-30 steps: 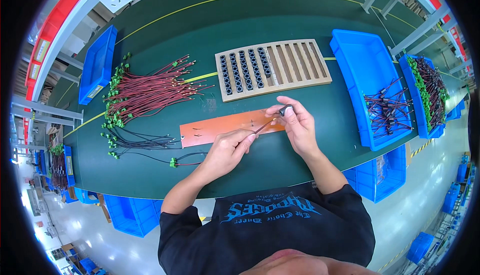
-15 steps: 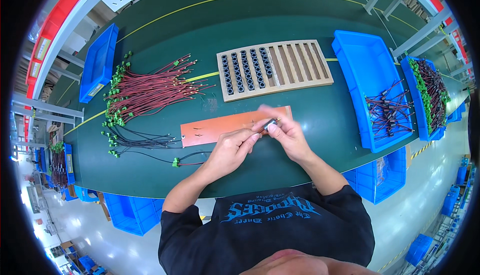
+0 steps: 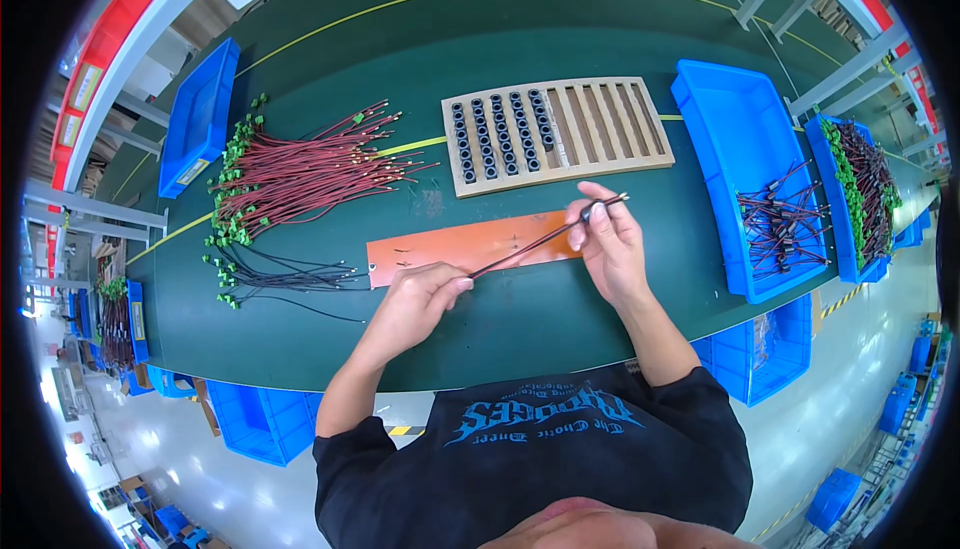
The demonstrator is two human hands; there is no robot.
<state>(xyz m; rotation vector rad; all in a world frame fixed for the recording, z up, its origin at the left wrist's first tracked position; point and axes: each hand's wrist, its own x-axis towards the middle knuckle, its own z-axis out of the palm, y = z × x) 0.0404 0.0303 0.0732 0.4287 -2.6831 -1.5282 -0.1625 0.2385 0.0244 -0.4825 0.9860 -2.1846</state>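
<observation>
A dark red and black wire pair (image 3: 530,252) stretches slantwise between my hands, above an orange board (image 3: 440,257). My left hand (image 3: 412,304) pinches its lower left part between thumb and fingers. Higher up, my right hand (image 3: 612,249) is closed on the other end, and the bare tips poke out past the fingers. Something small and black shows at the right fingertips, partly covered by them. Beyond the board lies a wooden rack (image 3: 565,177), its left grooves holding rows of black ring-shaped cylinders (image 3: 487,139).
Red wires (image 3: 320,169) with green connectors spread at left, black wires (image 3: 290,274) nearer me. A blue bin (image 3: 195,119) stands far left. At right, one blue bin (image 3: 725,139) holds wires with black pieces (image 3: 780,229); another bin (image 3: 858,189) holds bundled wires.
My hands have moved apart, drawing the wire pair out straight between them. The right hand rose and shifted right; the left moved slightly left. The green connector near the left hand no longer shows.
</observation>
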